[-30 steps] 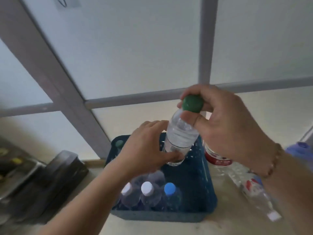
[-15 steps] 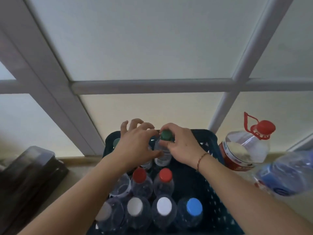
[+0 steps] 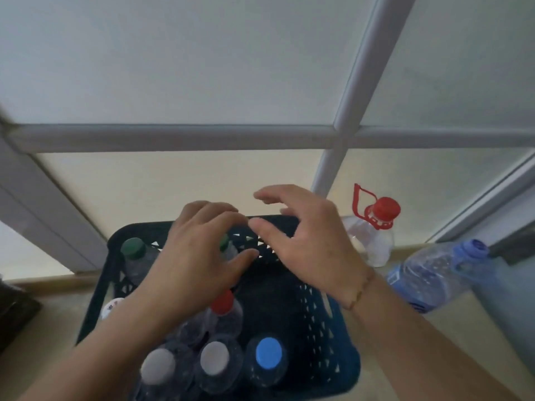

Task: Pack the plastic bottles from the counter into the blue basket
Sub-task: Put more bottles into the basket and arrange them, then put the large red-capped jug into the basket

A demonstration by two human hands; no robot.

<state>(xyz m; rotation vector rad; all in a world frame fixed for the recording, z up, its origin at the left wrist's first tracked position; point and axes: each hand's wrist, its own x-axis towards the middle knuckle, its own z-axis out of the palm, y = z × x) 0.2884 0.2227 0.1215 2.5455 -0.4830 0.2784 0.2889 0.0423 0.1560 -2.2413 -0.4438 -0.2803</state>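
The blue basket (image 3: 324, 319) stands on the counter in front of me, holding several upright plastic bottles with green, red, white and blue caps. The green-capped bottle (image 3: 227, 248) stands at the basket's back, mostly hidden behind my left hand (image 3: 199, 256), which hovers over it with fingers curled and thumb out. My right hand (image 3: 312, 241) is above the basket's back right, fingers spread, holding nothing. Another green-capped bottle (image 3: 134, 254) stands in the back left corner. A blue-capped bottle (image 3: 269, 357) sits at the front.
On the counter to the right stand a large jug with a red cap and handle (image 3: 373, 235) and a big blue-tinted bottle (image 3: 434, 273) lying tilted. A frosted window with grey bars rises behind. A dark object (image 3: 14, 314) sits at the left edge.
The green-capped bottle was lowered into the back of the basket. My right hand has let go of its cap and lifted away, opening. My left hand has loosened around it.
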